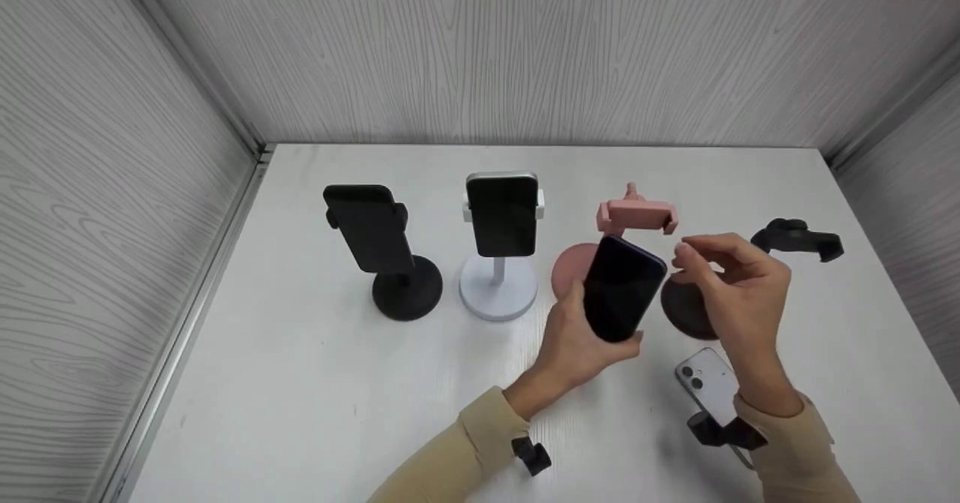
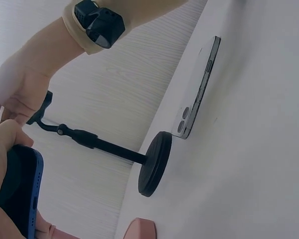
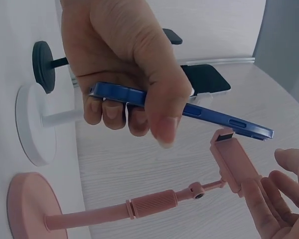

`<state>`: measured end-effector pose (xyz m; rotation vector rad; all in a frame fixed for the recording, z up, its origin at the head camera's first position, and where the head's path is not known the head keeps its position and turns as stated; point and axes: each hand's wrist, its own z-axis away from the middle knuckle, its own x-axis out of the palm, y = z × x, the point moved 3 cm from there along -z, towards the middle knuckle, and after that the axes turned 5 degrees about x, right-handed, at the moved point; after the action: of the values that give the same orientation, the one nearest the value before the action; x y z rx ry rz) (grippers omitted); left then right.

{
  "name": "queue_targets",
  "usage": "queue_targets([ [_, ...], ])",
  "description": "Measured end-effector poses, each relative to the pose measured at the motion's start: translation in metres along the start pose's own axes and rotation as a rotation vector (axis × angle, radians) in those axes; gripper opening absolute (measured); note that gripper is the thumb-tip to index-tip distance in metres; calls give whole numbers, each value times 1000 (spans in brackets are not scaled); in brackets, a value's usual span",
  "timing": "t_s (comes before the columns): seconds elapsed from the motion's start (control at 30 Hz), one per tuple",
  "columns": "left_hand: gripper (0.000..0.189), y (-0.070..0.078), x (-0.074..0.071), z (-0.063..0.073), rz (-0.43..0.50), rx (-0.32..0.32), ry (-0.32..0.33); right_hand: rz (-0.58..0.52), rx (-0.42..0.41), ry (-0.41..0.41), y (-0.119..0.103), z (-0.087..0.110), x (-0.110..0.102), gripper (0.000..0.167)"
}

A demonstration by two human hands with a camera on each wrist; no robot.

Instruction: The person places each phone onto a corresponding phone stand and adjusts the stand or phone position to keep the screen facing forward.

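My left hand (image 1: 581, 342) grips a blue-edged phone (image 1: 624, 287), thumb on one long side and fingers on the other, its dark screen up in the head view. Just beyond the phone stands a pink phone stand (image 1: 637, 214) whose clamp is unoccupied. To the right of the phone is my right hand (image 1: 739, 285), fingers loosely bent with nothing between them. In the right wrist view, the right fingertips (image 3: 259, 199) overlap the lower end of the pink clamp (image 3: 234, 162). A white phone (image 1: 709, 384) lies back-up on the table, partly hidden by the right wrist.
On the left, a black stand (image 1: 406, 289) bears a tilted dark phone (image 1: 367, 226). Beside it, a white stand (image 1: 499, 293) holds an upright phone (image 1: 502, 214). At the right is another black stand (image 1: 799, 241) with an unoccupied clamp. Grey wood-grain panels (image 1: 487, 61) enclose the table.
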<state>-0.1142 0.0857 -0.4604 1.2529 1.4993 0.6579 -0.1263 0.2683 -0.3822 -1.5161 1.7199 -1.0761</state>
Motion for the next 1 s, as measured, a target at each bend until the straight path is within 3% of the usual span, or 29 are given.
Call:
queue_targets([
  [0.2,80,11,6,-9,60,83,-20,14,-7,48,6,-5,-5,15],
  [0.37,74,16,11,-17,50,111,-17,61,-33,78,8,-10,-8,15],
  [0.67,89,24,16,-33,80,197,5,69,-65,97,10,-16,-9,15],
  [1.0,81,21,15,-46,66,196,36,74,-70,47,11,-23,-3,20],
])
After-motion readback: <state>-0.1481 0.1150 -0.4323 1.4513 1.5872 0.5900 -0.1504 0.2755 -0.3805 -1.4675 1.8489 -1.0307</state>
